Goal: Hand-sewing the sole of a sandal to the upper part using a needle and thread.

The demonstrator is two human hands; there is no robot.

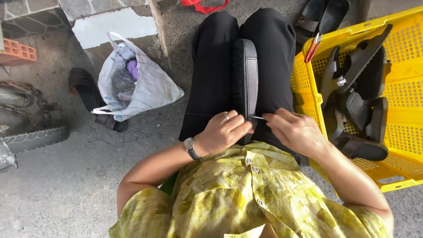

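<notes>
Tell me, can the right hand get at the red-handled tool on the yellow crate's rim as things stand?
Probably yes: the red-handled tool lies uncovered on the yellow crate rim, on that side, but the right hand now pinches a needle.

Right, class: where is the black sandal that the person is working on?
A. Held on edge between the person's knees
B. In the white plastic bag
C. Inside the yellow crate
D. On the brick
A: the sandal stands on edge between the black-trousered knees, with the left hand gripping its near end.
</notes>
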